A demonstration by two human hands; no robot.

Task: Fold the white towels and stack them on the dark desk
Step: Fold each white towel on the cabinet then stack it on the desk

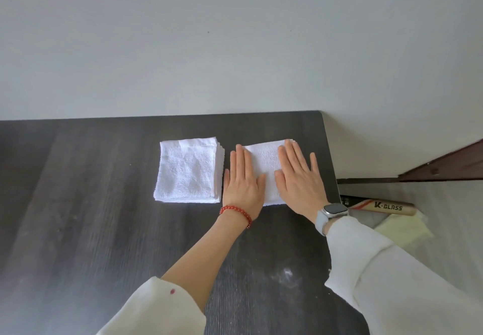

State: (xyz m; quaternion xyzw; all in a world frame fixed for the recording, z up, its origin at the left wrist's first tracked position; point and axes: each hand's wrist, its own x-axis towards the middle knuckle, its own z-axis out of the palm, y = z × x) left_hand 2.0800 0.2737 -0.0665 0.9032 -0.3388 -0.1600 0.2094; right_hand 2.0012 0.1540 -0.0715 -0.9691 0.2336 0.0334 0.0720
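A folded white towel (265, 163) lies near the right end of the dark desk (104, 217). My left hand (243, 180) presses flat on its left part, fingers straight, a red bead bracelet at the wrist. Flat on the towel's right part lies my right hand (298, 175), with a watch on that wrist. Just to the left sits a stack of folded white towels (189, 171), square and neat, apart from my hands.
A pale wall (235, 47) backs the desk. The desk's right edge (330, 157) runs close to my right hand. Beyond it, on the floor, lie a box marked K-GLASS (384, 207) and a pale cloth (402, 230). A dark door (444, 167) stands at the right.
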